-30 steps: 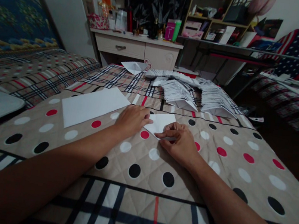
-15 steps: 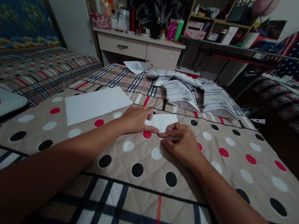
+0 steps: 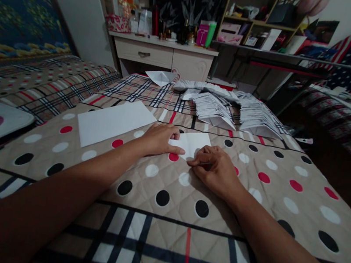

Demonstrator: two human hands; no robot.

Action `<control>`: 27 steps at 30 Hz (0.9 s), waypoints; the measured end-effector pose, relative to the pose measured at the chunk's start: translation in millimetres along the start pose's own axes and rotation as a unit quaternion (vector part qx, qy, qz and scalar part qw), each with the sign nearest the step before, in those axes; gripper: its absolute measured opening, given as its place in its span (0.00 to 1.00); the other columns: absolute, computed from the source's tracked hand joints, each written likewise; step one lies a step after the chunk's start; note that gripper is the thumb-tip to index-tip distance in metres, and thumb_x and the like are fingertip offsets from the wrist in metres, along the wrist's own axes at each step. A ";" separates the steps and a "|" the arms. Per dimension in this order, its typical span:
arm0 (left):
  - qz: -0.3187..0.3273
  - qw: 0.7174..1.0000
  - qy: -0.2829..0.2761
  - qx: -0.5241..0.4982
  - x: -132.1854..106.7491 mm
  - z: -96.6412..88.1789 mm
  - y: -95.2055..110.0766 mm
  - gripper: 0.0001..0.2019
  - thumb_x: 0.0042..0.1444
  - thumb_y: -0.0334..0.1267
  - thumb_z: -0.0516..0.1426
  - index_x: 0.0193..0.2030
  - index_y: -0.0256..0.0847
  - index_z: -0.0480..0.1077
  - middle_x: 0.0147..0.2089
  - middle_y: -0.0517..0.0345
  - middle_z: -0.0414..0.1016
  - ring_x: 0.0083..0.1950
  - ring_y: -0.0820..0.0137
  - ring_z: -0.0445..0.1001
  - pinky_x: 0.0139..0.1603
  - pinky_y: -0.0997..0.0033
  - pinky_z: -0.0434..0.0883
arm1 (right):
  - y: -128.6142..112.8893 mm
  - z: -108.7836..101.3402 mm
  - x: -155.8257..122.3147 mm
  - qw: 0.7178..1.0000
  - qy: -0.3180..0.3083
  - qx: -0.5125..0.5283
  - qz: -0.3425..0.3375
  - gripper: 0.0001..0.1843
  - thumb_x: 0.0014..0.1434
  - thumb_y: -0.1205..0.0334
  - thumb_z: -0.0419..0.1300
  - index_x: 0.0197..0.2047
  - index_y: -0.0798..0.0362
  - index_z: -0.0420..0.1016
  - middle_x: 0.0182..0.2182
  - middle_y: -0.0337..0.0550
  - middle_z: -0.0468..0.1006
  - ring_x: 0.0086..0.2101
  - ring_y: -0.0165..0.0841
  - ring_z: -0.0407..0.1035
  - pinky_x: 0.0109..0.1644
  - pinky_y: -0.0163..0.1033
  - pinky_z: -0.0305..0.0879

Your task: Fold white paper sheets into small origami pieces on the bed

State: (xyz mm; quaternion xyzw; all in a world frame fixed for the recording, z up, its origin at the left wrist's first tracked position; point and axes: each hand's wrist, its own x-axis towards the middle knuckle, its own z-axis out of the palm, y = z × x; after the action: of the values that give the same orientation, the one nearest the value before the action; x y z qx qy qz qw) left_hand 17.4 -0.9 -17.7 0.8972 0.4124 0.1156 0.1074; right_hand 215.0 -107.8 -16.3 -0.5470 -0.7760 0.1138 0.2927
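Observation:
A small folded sheet of white paper (image 3: 194, 141) lies on the bed in front of me, a crease running across its middle. My left hand (image 3: 163, 140) grips its left end, the thumb along the near edge and the fingers curled over the top. At the near right corner, my right hand (image 3: 212, 166) pinches the paper's edge between thumb and curled fingers. To the left lies a larger flat stack of white paper (image 3: 115, 123).
Rows of folded paper pieces (image 3: 214, 111) stand farther back, with more folded pieces (image 3: 259, 118) to their right. A single folded sheet (image 3: 160, 77) lies near the far edge. The patterned quilt (image 3: 146, 233) covers the bed; a white dresser (image 3: 154, 55) stands behind.
My right hand has slid slightly right along the paper's near edge, away from my left thumb. More of the paper's middle shows between the hands. The left hand has barely moved.

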 end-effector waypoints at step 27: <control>0.050 0.995 0.081 0.035 -25.3 -2.2 36.9 0.06 0.55 0.40 0.62 0.34 0.40 0.74 0.39 0.54 0.74 0.44 0.63 0.71 0.47 0.62 0.65 | 28.7 -25.2 3.4 0.981 -0.018 0.182 -0.071 0.05 0.54 0.60 0.67 0.28 0.49 0.82 0.28 0.43 0.80 0.34 0.35 0.73 0.44 0.42 0.68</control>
State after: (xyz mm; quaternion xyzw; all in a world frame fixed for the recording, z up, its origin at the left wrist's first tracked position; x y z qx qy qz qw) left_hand 27.2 -43.5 -8.1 0.9075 0.3785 0.1784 0.0366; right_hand 251.3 -97.6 -9.1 -0.4261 -0.7841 0.2418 0.3810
